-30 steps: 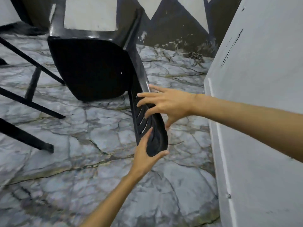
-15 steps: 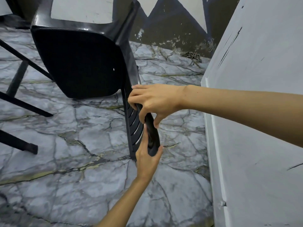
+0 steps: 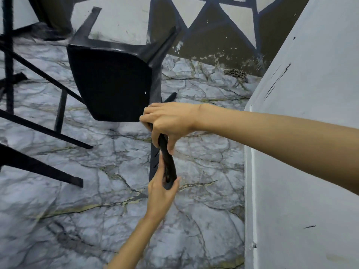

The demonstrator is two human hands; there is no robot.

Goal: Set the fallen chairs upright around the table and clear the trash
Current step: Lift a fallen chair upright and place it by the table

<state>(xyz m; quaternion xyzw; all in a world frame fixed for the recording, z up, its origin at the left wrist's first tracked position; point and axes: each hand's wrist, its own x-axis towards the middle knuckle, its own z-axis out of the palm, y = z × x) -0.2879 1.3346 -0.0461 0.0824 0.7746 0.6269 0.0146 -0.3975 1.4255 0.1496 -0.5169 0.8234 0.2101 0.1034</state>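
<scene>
Marbled floor (grey-veined): tipped chair, chain

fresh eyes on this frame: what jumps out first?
A black chair sits tipped over at centre, its legs pointing toward the back wall. Both hands grip its slatted backrest: the right hand near the seat, the left hand at the rounded end below. Around it are a veined marble-look floor, thin black legs at left and a small chain by the wall.

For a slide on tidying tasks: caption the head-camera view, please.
Left hand and right hand grip the backrest of a fallen black plastic chair on a marble-patterned floor beside a grey wall.
</scene>
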